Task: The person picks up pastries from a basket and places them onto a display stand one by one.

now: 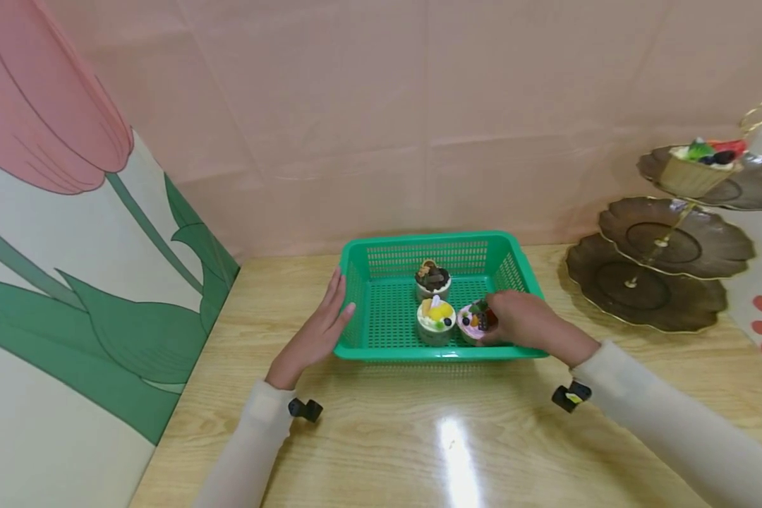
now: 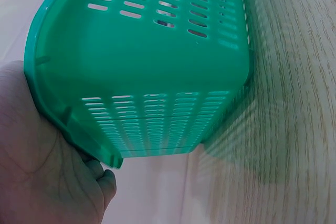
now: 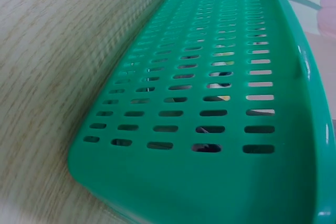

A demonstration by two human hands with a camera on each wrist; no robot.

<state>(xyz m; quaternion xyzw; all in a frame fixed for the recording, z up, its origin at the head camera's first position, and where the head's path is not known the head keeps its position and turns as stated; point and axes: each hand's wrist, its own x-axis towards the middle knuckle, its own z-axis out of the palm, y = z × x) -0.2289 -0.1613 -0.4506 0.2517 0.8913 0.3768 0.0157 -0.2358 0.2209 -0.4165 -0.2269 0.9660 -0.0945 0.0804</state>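
green plastic makes up the basket [image 1: 381, 353], which sits toward the back edge of the tabletop [image 1: 355, 444]. over its near right corner the right hand [image 1: 522, 319] reaches in, thumb and fingers closed around the purple-topped cupcake [image 1: 466, 326]; the grip looks like a pinch at the cup's right side, though the far fingertips are hidden. that cupcake is inside the basket, by the near edge, just beside the yellow-topped cupcake [image 1: 436, 322]. behind the yellow one, farther from the near edge, is the chocolate-topped cupcake [image 1: 433, 281]. the left hand [image 1: 317, 331] grasps nothing: its fingers lie extended, the palm side against the basket's left edge, seemingly to steady it.

at the tabletop's back right corner is a tiered stand [image 1: 654, 236], with a fruit-topped cupcake [image 1: 695, 176] on its top tier; the two lower tiers carry nothing visible. the step in hand seems to be picking a cupcake out of the basket. the next move, i judge, calls for a straight lift that clears the rim without knocking the yellow-topped neighbour or crushing the decorations.
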